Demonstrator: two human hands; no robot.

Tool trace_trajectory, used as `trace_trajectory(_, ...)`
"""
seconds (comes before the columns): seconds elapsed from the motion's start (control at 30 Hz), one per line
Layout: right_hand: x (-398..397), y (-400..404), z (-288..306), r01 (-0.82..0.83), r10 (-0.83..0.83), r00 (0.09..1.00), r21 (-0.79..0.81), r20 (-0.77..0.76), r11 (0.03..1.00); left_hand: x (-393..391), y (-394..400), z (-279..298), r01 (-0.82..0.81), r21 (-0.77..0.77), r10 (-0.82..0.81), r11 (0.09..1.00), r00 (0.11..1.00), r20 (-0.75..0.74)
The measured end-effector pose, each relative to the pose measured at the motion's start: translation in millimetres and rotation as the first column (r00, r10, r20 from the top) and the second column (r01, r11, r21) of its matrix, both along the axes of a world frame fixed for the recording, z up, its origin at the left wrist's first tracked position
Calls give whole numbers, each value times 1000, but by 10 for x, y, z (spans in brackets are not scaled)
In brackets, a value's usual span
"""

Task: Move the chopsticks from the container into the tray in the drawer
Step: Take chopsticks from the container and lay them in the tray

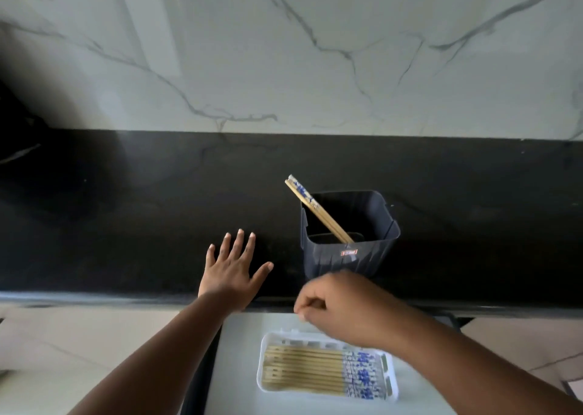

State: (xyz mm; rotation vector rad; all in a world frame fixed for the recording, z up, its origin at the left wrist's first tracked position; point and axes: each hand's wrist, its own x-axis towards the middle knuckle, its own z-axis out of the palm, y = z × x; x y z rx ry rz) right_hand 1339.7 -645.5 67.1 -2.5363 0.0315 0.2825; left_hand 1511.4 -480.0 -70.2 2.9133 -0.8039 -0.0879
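Two chopsticks [310, 204] are being left in the dark container [348, 250] on the black counter [142, 212]. They are leaning with their long axis tilted up and to the left, patterned tops sticking out past the container's far-left rim. The right hand [344, 307] is being held with fingers curled and apparently nothing in them, just in front of the container and above the white tray [263, 361] in the open drawer [239, 335], where many chopsticks are lying side by side. The left hand [232, 272] is being rested flat, fingers spread, on the counter further left. The right hand is judged nearer.
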Motion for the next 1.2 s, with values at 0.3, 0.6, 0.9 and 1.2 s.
trace_trajectory(0.3,686,-555,449,389,-377,898,-11,227,921,12,-6,11,36,33,-36,999,999,13)
trace_trajectory(0.6,940,-543,245,441,-425,897,-227,120,868,27,3,-26,39,12,-39,999,999,16)
trace_trajectory(0.9,1035,-427,164,410,-388,911,-420,142,809,33,12,-36,34,-17,-34,999,999,14)
trace_trajectory(1.2,1025,-394,229,361,-343,931,-484,128,798,5,14,-7,37,-31,-36,999,999,13)
